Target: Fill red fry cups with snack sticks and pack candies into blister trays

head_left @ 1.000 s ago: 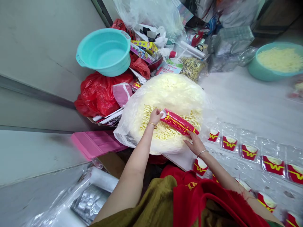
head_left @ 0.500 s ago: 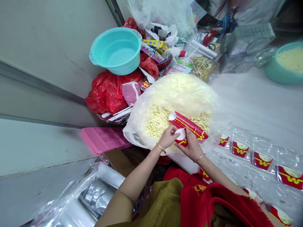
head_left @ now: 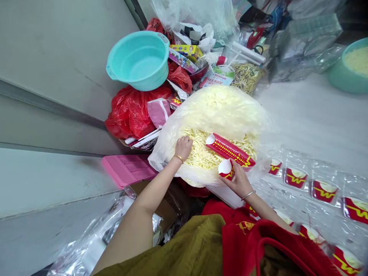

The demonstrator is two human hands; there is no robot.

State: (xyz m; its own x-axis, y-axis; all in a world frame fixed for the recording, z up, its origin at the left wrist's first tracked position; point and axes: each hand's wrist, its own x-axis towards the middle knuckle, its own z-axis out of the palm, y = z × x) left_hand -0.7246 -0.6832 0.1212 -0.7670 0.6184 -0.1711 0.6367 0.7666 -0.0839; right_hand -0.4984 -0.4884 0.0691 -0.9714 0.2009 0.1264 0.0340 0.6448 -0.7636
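My right hand [head_left: 239,181] holds a small red fries carton [head_left: 226,169] with a yellow zigzag and a white inside, its mouth tilted up to the left. My left hand [head_left: 184,148] is at the left side of a large open plastic bag [head_left: 166,147], with its fingers curled over pale yellow sticks shaped like French fries [head_left: 198,153]. What those fingers hold, if anything, is hidden. On the sticks lies a long nested stack of red cartons [head_left: 230,150], just above the carton in my right hand.
Clear plastic trays [head_left: 296,174] with red cartons in them line the white table [head_left: 299,115] at right. A turquoise basin [head_left: 138,63] sits at the back left above a red plastic bag [head_left: 130,111]. Another basin [head_left: 342,76] holds pale contents. A pink plastic piece [head_left: 129,168] juts out left.
My left hand has left the carton and moved left onto the yellow sticks. My right hand keeps the carton, now slightly lower and to the right. The view has shifted a little.
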